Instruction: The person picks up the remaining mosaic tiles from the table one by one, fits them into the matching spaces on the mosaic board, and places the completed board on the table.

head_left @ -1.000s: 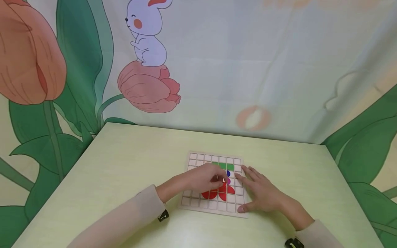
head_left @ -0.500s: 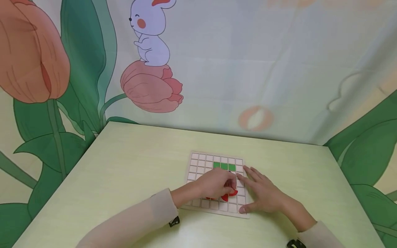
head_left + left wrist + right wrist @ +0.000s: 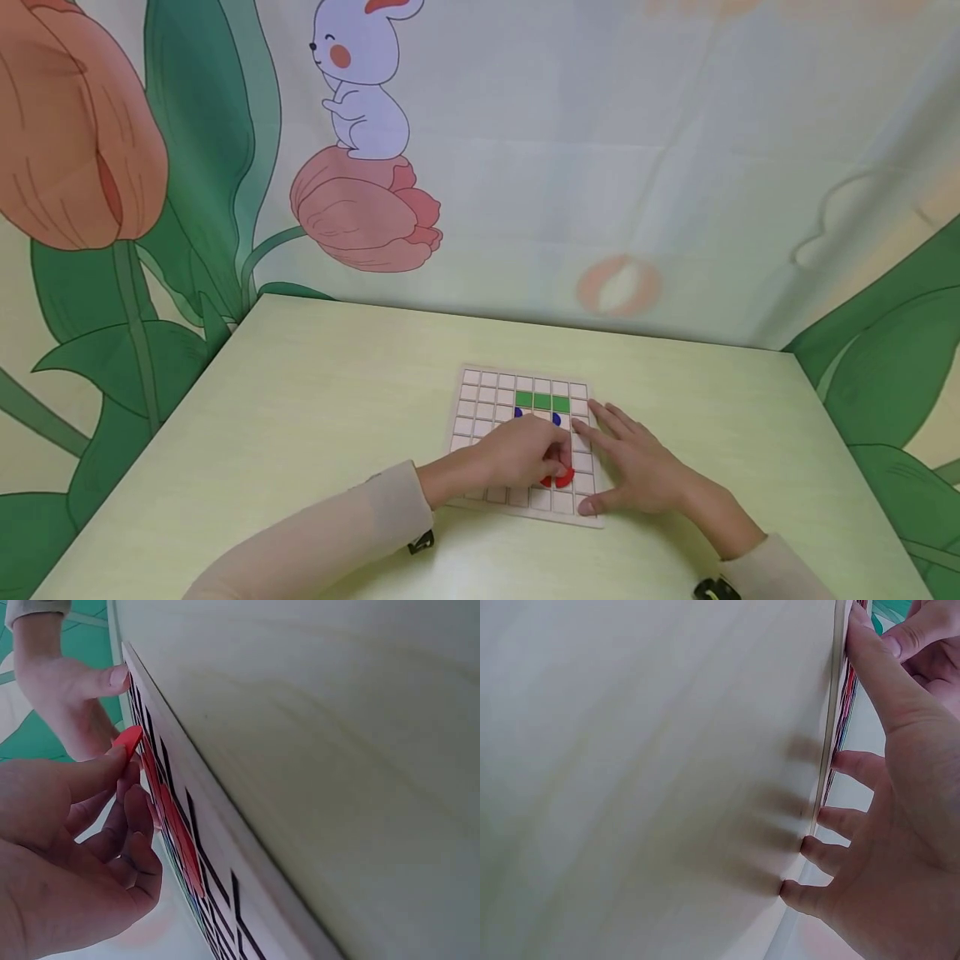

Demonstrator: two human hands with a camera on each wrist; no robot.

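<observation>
In the head view my left hand [image 3: 517, 454] is over a square wooden grid board [image 3: 465, 400]. Thumb and fingertips pinch a flat red tile with a curved edge [image 3: 129, 739], held tilted just off the board in the left wrist view. More red tiles [image 3: 180, 829] lie in the grid beside it. Farther up the board are green square tiles [image 3: 543, 402] and blue pieces [image 3: 557, 419]. With fingers spread, my right hand [image 3: 648, 467] rests along the board's right side, thumb at the near corner. The middle of the board is hidden under my left hand.
The board lies on a pale yellow-green table [image 3: 337, 375]. Behind the table hangs a cloth backdrop [image 3: 510, 167] printed with tulips and a rabbit. Both sleeves are beige, with a dark clip or strap [image 3: 422, 542] near the left cuff.
My left hand has moved right and slightly nearer, taking hold of a red tile at the right of the red group and turning it. The right hand keeps its place.
</observation>
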